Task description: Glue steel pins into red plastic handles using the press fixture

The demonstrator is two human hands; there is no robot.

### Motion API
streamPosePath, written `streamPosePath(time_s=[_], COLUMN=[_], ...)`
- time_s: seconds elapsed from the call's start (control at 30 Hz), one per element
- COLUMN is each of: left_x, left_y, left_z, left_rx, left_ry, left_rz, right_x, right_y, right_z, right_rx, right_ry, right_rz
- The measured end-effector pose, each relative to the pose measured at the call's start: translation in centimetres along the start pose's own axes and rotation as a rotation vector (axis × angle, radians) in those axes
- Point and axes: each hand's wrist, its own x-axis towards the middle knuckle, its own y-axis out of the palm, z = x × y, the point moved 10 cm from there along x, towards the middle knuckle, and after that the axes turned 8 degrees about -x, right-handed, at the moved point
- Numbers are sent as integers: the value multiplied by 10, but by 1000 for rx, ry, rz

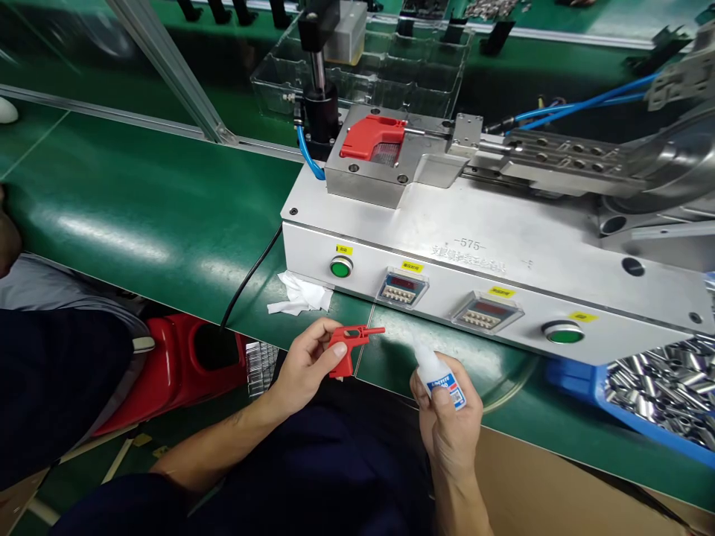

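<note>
The left hand point(306, 365) pinched a red pistol-shaped part point(342, 356) by its handle, thumb on the near face, so that the part lay at the fingertips with its slim barrel point(376, 330) jutting right, free of the fingers. The right hand point(456, 408) was wrapped around a white bottle point(434, 369) with a blue label, its nozzle point(420, 347) tilted up and leftward, near the barrel but apart from it. Doing this well probably called for a steady left grip clear of the barrel, the nozzle brought close before any squeeze, and only light pressure, lest drips reach the fingers. Beyond the hands lay a crumpled white cloth point(302, 293) and a machine point(530, 249), a second red part point(366, 138) seated in its metal block point(363, 192).
</note>
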Motion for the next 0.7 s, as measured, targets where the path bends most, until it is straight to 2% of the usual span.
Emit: streamPosePath(time_s=[0.23, 0.37, 0.7], left_x=[-5, -8, -9], left_y=[9, 12, 14], left_z=[-19, -17, -19], left_rx=[151, 165, 185], left_ry=[140, 154, 177], left_rz=[39, 66, 68], right_x=[-6, -7, -5], right_y=[4, 9, 5], right_z=[6, 9, 7], right_rx=[-144, -162, -196], right_ry=[-31, -56, -64], right_rz=[72, 102, 62])
